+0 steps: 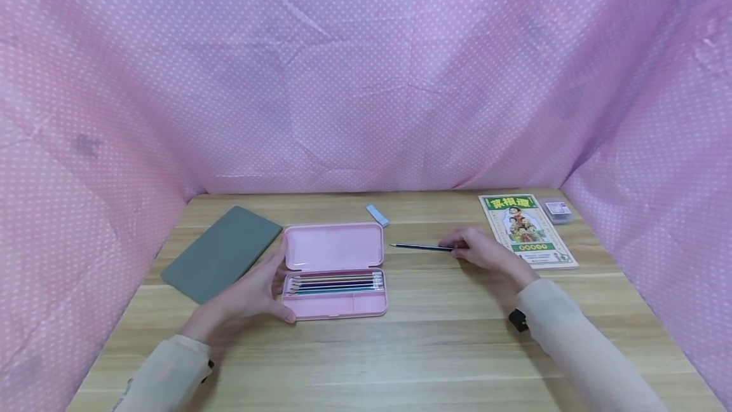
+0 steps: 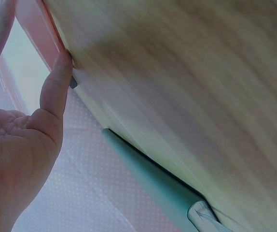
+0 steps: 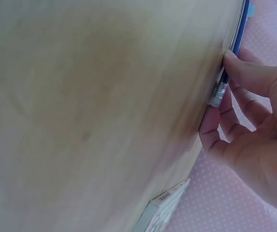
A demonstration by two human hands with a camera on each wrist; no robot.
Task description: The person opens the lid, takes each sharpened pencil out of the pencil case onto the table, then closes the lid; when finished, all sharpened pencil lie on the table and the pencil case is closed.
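Observation:
A pink pencil case [image 1: 334,247] lies with its lid up on the wooden table, several pencils [image 1: 334,283] side by side in its rear compartment. My left hand [image 1: 251,288] rests at the case's left side, thumb at the front left corner and fingers spread; in the left wrist view the fingers look nearly straight along its edge. To the right of the case, my right hand [image 1: 477,248] pinches a dark pencil [image 1: 420,247] near its eraser end, its tip pointing left toward the case. The pencil's silver ferrule [image 3: 219,92] shows between thumb and fingers.
A grey-green notebook [image 1: 220,253] lies left of the case. Behind the case is a small light-blue and white eraser [image 1: 377,214]. An illustrated book [image 1: 528,234] lies beyond my right hand, beside a small clear box [image 1: 557,210]. Pink dotted cloth [image 1: 366,81] surrounds the table.

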